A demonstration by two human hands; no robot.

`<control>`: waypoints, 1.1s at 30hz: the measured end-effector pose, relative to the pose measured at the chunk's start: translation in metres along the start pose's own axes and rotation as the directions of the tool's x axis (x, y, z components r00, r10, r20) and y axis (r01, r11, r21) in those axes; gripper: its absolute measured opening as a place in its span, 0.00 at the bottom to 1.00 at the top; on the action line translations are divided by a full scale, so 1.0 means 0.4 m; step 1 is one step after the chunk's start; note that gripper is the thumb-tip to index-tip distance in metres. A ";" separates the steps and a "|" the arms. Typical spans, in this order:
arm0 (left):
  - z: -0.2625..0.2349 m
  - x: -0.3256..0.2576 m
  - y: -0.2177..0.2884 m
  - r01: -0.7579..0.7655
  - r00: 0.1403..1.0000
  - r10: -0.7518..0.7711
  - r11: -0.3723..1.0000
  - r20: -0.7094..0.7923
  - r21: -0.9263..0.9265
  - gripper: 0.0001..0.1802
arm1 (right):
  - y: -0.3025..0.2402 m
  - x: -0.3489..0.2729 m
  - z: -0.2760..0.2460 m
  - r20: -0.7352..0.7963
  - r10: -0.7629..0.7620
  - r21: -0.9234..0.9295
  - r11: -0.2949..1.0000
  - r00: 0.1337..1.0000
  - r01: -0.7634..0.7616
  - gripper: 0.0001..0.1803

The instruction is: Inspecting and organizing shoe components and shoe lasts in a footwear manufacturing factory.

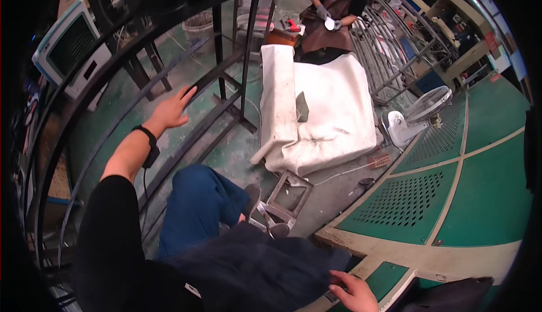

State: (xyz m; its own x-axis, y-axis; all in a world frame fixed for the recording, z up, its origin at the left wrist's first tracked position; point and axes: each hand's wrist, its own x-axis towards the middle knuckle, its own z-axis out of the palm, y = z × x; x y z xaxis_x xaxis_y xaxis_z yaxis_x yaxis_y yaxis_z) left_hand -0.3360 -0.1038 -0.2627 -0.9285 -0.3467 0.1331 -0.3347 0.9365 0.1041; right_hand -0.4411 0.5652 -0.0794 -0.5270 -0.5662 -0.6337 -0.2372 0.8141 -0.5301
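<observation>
Standing left of the white sheet (336, 106), black metal frame (226, 65) has its bars already joined; what's left doesn't show. Left hand (167, 112), fingers loosely spread, meets it without wrapping round; right hand (355, 293) half-curled by dark cloth (259, 264), can't tell if holding.

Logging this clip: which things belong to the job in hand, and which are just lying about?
At the hands:
- black metal frame, at the left hand
- dark cloth, beside the right hand

Just about:
- white sheet
- white fan
- red tool
</observation>
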 end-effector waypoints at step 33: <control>0.025 0.003 -0.034 0.346 0.936 -0.343 0.937 0.079 -0.038 0.43 | -0.005 0.023 0.017 -0.016 0.029 -0.108 0.994 0.999 -0.030 0.23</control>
State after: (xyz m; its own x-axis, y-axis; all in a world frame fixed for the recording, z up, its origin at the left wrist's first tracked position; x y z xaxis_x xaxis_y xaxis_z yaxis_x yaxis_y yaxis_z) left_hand -0.3341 -0.1164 -0.2738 -0.7671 -0.6414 0.0106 -0.6294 0.7557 0.1811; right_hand -0.4400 0.5576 -0.0882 -0.5465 -0.5404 -0.6397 -0.3078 0.8401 -0.4467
